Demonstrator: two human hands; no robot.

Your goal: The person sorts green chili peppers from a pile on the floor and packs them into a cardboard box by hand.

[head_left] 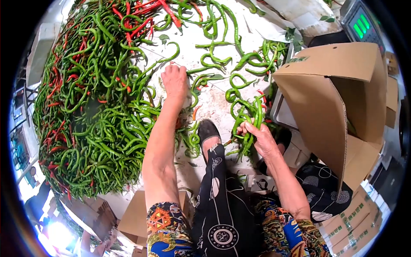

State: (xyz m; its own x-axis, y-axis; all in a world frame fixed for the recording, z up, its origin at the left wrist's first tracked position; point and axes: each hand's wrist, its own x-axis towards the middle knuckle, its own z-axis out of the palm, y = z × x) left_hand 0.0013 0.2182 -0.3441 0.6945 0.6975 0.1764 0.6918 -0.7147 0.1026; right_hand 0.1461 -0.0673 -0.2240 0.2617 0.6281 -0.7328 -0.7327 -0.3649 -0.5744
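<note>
Hands well apart; right hand [259, 138] closed round bunch of green peppers [257, 110]; left hand [174, 81] curled over white surface [214, 100], cannot tell if gripping; pepper heap [111, 124] just to its left, loose peppers [214, 44] ahead and right

Right hand [262, 139], right of centre, grips long curly green peppers [258, 112]; left hand [174, 82] upper centre, red-and-green pepper heap [111, 139] frame left, open brown cardboard box [317, 105] frame right.
</note>
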